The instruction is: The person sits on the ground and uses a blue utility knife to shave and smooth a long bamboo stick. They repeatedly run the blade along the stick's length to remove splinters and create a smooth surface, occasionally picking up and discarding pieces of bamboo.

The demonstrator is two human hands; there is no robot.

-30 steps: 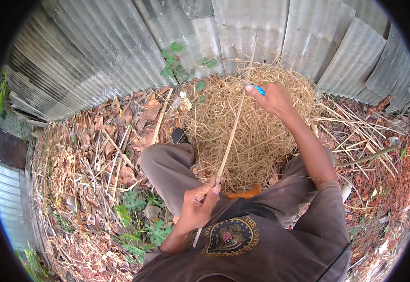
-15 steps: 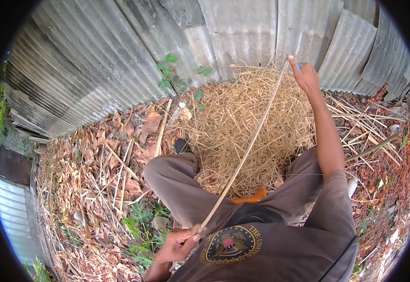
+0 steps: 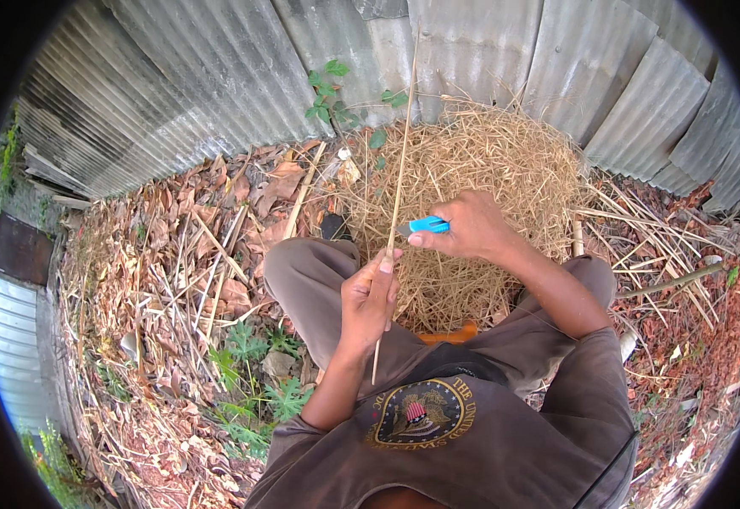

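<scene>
My left hand [image 3: 368, 301] is closed around a long thin pale stick [image 3: 403, 157], gripping it low down with the thumb along it. The stick stands nearly upright in view, its lower end in front of my lap and its far tip against the metal fence. To the right of it, my right hand [image 3: 476, 225] is closed on a utility knife with a blue handle [image 3: 429, 225]. Its short blade points left, close beside the stick; I cannot tell whether they touch. Beneath the right hand lies a heap of dry straw-like shavings [image 3: 505, 161].
Corrugated metal sheets [image 3: 471, 51] form a fence at the far side. Dry leaves [image 3: 162, 246] and loose sticks cover the ground on the left, with green plants [image 3: 247, 343] near my left knee. More cut sticks [image 3: 641, 242] lie at the right. Something orange [image 3: 450, 335] shows between my legs.
My right hand has come back from the fence toward the middle with the knife. My left hand has risen from my lap, and the stick has swung from slanting right to nearly upright.
</scene>
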